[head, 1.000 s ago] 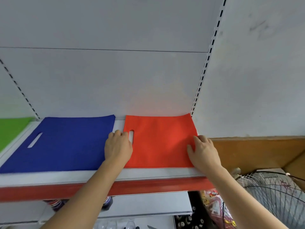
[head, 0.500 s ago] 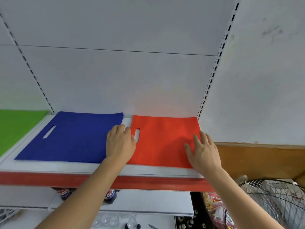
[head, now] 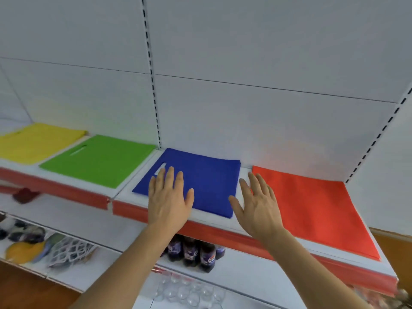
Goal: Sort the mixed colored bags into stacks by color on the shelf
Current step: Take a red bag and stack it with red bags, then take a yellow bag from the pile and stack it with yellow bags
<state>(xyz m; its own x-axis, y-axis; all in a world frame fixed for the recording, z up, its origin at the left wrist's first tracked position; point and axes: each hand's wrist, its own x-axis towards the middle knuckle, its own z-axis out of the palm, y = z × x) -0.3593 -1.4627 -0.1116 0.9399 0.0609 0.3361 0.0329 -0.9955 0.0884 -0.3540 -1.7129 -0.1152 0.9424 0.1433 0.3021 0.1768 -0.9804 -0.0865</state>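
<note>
Yellow bag (head: pixel 33 142), green bag (head: pixel 100 159), deep blue bag (head: pixel 207 181), orange-red bag (head: pixel 312 210), white shelf (head: pixel 211 219) with red front strip, white back panel (head: pixel 245 63), dark bottles (head: pixel 194 253) with purple-blue labels

— How many bag stacks lie on the shelf (head: pixel 207 221)?
— Four: one yellow stack (head: pixel 33 143), one green stack (head: pixel 100 161), one blue stack (head: pixel 207 181), one red stack (head: pixel 312 210).
— Hands?
— Two: left hand (head: pixel 168 202), right hand (head: pixel 258 210).

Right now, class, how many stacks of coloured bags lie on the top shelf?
4, left to right: yellow stack, green stack, blue stack under the left hand, red stack. More may lie beyond the left edge.
</note>
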